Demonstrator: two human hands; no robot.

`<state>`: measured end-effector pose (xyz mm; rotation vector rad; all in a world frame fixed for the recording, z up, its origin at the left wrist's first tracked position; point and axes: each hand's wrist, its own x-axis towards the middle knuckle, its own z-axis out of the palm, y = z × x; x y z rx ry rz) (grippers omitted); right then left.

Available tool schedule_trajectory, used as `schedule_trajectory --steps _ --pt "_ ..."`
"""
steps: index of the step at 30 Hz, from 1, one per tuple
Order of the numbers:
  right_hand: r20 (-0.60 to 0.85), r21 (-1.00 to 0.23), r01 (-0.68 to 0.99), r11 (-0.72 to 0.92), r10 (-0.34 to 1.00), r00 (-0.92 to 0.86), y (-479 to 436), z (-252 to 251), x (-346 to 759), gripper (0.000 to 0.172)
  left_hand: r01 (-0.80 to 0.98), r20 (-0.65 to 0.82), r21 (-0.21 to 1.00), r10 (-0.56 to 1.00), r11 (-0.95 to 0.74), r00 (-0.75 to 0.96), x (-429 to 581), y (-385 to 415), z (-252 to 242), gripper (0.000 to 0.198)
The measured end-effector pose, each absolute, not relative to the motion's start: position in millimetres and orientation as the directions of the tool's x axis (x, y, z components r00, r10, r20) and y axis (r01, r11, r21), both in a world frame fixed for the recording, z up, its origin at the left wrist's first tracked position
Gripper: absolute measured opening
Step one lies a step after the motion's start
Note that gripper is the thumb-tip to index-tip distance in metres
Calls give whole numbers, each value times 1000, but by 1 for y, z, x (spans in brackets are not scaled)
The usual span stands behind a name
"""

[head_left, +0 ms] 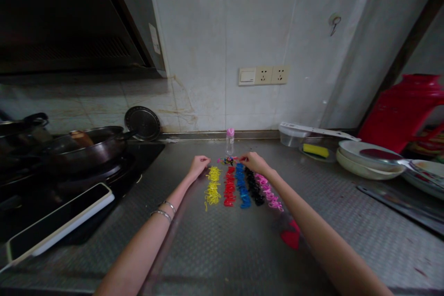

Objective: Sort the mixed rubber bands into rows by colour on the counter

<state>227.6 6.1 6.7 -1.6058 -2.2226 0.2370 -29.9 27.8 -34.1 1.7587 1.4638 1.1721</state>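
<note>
Small elastic bands lie in rows on the metal counter: yellow bands (212,186), red bands (229,187), blue bands (243,187), black bands (254,187) and pink bands (268,192). A small mixed-colour pile of bands (228,161) sits behind the rows. My left hand (199,165) is closed, fingertips together, just beyond the left of the yellow row. My right hand (255,163) pinches at the right end of the mixed pile, above the blue and black rows. Whatever either hand holds is too small to make out. Behind the pile stands a clear bottle with a pink cap (230,141).
At left are a stove with a pan (83,148) and a phone-like device (62,222). To the right are a yellow sponge (315,150), stacked bowls (364,166), a knife (398,208) and a red thermos (395,111). A red item (290,237) lies beside my right forearm.
</note>
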Motion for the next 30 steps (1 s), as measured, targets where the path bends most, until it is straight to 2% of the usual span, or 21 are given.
schedule_trajectory --steps 7,11,16,23,30 --pt "276 -361 887 288 942 -193 -9 3 243 25 540 256 802 964 -254 74 -25 27 -33 25" --pt "310 -367 896 251 941 -137 -12 4 251 25 629 220 742 971 -232 98 -21 29 -29 25" --pt "318 -378 903 205 945 -82 -16 4 257 26 715 241 636 955 -289 171 -9 34 -21 26" --pt "305 -345 919 192 949 -84 -18 4 255 25 853 224 470 965 -228 135 8 33 -11 26" --pt "309 -357 918 174 949 -60 -17 3 261 25 883 222 424 968 -202 115 12 34 -9 23"
